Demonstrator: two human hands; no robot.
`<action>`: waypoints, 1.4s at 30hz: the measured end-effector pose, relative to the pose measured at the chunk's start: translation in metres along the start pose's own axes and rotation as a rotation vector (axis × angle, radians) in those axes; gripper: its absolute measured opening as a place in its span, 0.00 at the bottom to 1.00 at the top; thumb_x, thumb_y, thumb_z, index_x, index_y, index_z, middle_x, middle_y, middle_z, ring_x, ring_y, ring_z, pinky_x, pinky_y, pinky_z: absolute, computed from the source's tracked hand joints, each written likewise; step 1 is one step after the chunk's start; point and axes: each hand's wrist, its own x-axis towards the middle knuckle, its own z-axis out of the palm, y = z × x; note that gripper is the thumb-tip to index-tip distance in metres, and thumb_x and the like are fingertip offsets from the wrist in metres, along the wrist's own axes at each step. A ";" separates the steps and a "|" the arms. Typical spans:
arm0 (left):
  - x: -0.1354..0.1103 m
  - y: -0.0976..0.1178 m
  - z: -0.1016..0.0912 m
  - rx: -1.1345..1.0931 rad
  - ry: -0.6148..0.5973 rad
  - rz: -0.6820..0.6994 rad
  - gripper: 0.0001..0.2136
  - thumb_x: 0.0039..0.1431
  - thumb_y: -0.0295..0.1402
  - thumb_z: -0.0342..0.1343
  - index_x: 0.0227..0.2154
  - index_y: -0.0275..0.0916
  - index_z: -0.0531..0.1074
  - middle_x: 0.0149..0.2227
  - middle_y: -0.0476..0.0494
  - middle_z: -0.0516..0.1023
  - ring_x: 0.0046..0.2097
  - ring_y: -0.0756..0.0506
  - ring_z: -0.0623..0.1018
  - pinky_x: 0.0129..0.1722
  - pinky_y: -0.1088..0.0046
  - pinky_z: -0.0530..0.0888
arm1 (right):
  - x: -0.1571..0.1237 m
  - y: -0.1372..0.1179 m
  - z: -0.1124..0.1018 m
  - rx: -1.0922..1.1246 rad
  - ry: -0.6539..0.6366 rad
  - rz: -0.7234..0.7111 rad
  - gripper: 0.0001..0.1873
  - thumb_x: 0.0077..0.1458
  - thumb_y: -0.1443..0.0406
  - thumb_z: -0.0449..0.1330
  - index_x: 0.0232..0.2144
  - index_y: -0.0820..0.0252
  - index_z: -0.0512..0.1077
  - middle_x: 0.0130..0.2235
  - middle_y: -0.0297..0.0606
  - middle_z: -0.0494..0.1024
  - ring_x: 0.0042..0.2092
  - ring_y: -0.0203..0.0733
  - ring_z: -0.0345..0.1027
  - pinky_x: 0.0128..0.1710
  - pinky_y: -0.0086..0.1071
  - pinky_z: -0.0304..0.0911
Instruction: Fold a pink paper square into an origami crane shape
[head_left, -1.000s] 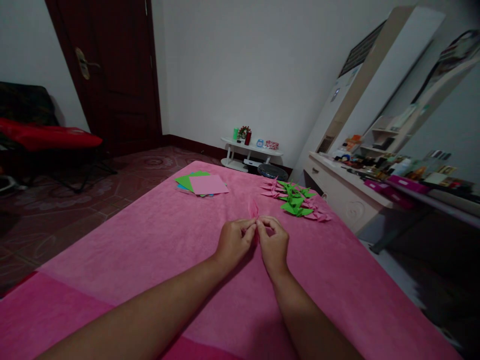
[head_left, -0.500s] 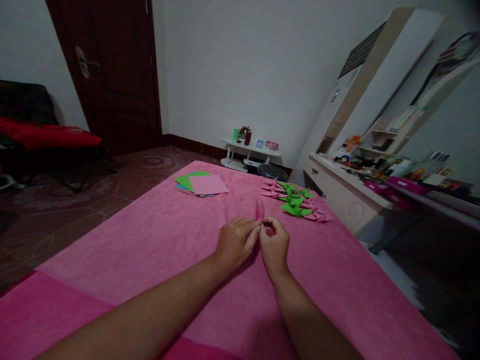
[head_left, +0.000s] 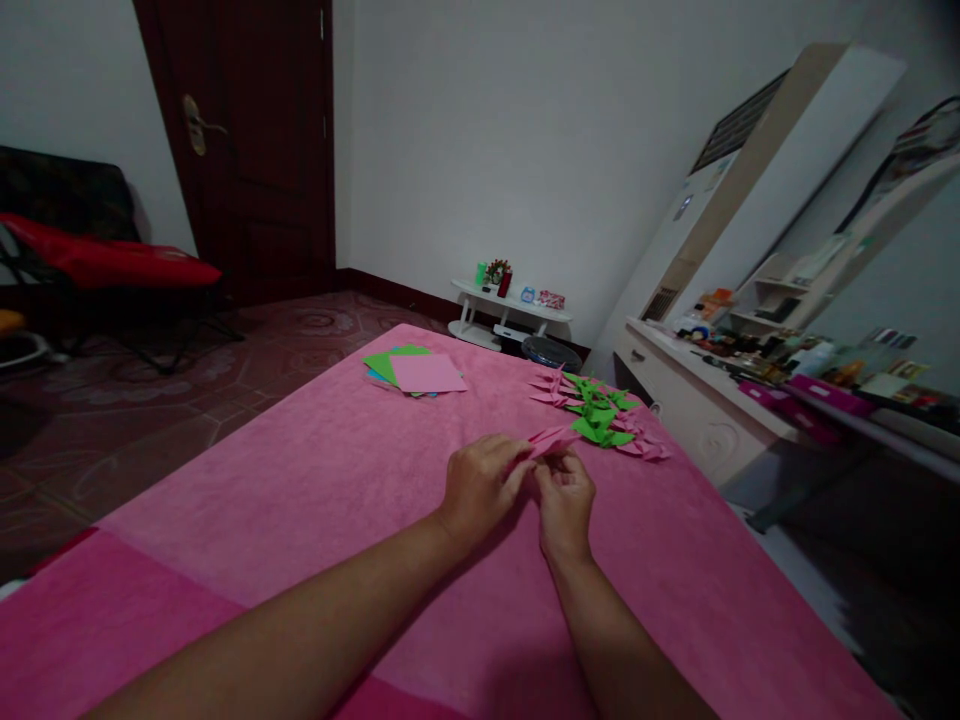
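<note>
Between my two hands is a folded piece of pink origami paper [head_left: 553,440], its narrow form slanting toward the right. My left hand [head_left: 484,485] pinches its left end with thumb and fingers. My right hand [head_left: 566,495] grips it from below, with the fingers curled in and partly hidden. Just beyond my right hand lie several folded paper cranes, green ones [head_left: 600,425] among pink ones [head_left: 551,387]. Farther off to the left sits a stack of square paper sheets, a pink sheet [head_left: 429,373] over a green sheet [head_left: 384,368], with blue edges showing.
Everything rests on a pink cloth-covered surface [head_left: 360,470]. To the right stands a dressing table [head_left: 690,385] crowded with bottles and boxes. A low white shelf [head_left: 517,301] is by the far wall. A folding chair with a red cover [head_left: 135,262] stands at left.
The pink paper has tipped from upright to slanting right. My right hand has turned, its fingers now curled beneath the paper. The whole view has shifted slightly.
</note>
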 end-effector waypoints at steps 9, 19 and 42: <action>0.006 0.003 0.000 -0.151 0.036 -0.091 0.08 0.55 0.24 0.55 0.32 0.39 0.78 0.37 0.44 0.74 0.37 0.49 0.73 0.35 0.76 0.68 | 0.002 0.008 -0.003 0.156 -0.075 0.097 0.11 0.49 0.62 0.64 0.36 0.57 0.73 0.34 0.34 0.76 0.34 0.37 0.70 0.35 0.29 0.64; 0.007 0.005 -0.001 -0.211 0.010 -0.127 0.08 0.54 0.24 0.55 0.31 0.37 0.79 0.32 0.45 0.77 0.35 0.49 0.74 0.35 0.76 0.67 | 0.001 0.006 -0.005 0.257 -0.086 0.161 0.11 0.47 0.64 0.66 0.35 0.57 0.73 0.32 0.31 0.75 0.32 0.34 0.68 0.33 0.26 0.62; 0.019 -0.028 0.008 -0.739 -0.082 -0.633 0.14 0.38 0.34 0.65 0.29 0.28 0.78 0.24 0.41 0.76 0.22 0.51 0.70 0.22 0.75 0.66 | 0.003 -0.005 -0.002 0.213 -0.258 0.193 0.05 0.51 0.63 0.61 0.31 0.58 0.71 0.28 0.31 0.72 0.28 0.35 0.63 0.29 0.27 0.59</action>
